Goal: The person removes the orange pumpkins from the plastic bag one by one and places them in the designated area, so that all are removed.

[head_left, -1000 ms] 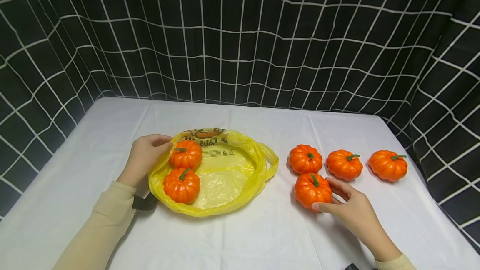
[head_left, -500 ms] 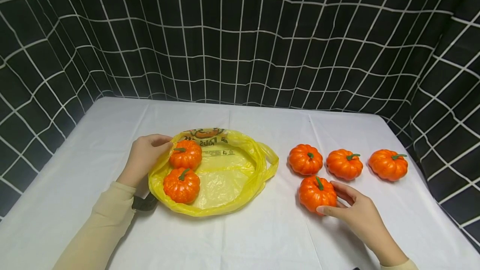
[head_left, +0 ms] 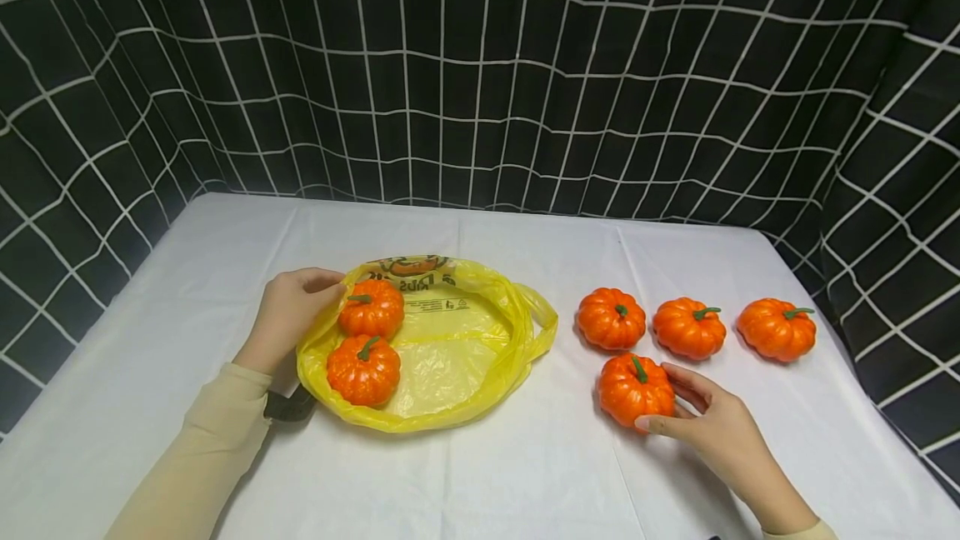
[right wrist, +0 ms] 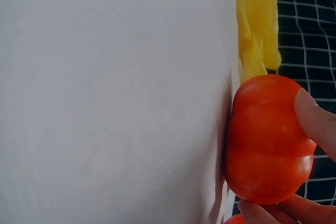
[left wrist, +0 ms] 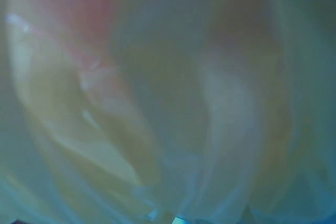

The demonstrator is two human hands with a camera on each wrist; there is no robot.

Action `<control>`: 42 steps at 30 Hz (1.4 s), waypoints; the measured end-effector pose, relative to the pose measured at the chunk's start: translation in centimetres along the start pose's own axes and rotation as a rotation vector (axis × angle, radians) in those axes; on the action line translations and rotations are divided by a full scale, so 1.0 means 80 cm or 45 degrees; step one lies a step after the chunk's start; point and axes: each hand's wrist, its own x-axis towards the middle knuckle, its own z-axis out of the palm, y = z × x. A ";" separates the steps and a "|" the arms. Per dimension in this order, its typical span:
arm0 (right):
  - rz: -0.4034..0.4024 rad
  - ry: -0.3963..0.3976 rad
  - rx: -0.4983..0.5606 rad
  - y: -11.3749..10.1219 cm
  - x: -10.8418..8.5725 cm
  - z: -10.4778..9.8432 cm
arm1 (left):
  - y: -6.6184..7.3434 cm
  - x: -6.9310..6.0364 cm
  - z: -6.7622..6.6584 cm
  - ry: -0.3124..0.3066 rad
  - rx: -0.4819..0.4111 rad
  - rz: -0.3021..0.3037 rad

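In the head view my left hand [head_left: 288,315] holds the left rim of a yellow plastic bag [head_left: 442,419]; its fingertips are partly hidden by the plastic. Inside the bag's left part sit two small orange pumpkins, a rear pumpkin [head_left: 372,309] and a front pumpkin [head_left: 363,371]. Blurred plastic [left wrist: 168,103] fills the left wrist view. My right hand [head_left: 712,423] grips another pumpkin [head_left: 636,392] from its right side, thumb in front and fingers behind. The right wrist view shows this gripped pumpkin [right wrist: 270,140] close against the white cloth.
Three more pumpkins stand in a row behind my right hand: a left one [head_left: 611,319], a middle one [head_left: 688,329] and a right one [head_left: 776,330]. A white cloth [head_left: 525,482] covers the table. Black curtains with a white grid [head_left: 480,82] enclose the back and sides.
My right hand and its pumpkin have shifted slightly right and toward me, apart from the row, then stayed almost still. The left hand and the bag look the same.
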 end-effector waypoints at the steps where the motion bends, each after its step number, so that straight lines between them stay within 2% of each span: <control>1: -0.006 0.000 0.002 0.000 0.000 0.000 | 0.000 0.000 0.000 0.001 0.002 0.002; 8: -0.045 -0.006 0.004 0.001 0.002 0.000 | -0.003 0.000 0.000 0.005 0.002 0.007; 16: -0.042 -0.032 0.007 -0.004 0.002 0.000 | -0.004 -0.001 -0.002 0.005 -0.009 0.000; 19: -0.075 0.023 -0.010 -0.012 -0.001 -0.002 | -0.003 -0.001 -0.002 0.000 -0.016 -0.007; 23: -0.251 0.215 -0.017 -0.034 -0.009 0.000 | -0.003 -0.003 -0.002 -0.007 -0.022 -0.017; 26: -0.374 0.274 -0.023 -0.058 -0.014 0.008 | -0.003 -0.003 -0.002 -0.006 -0.027 -0.025; 31: -0.466 0.174 0.013 -0.101 -0.017 0.033 | -0.004 -0.002 -0.001 -0.003 -0.029 -0.037; 37: -0.621 0.019 0.175 -0.137 -0.004 0.074 | -0.003 0.001 0.001 -0.012 -0.038 -0.045; 42: -0.647 -0.101 0.202 -0.156 0.010 0.105 | -0.001 0.002 0.002 -0.016 -0.029 -0.041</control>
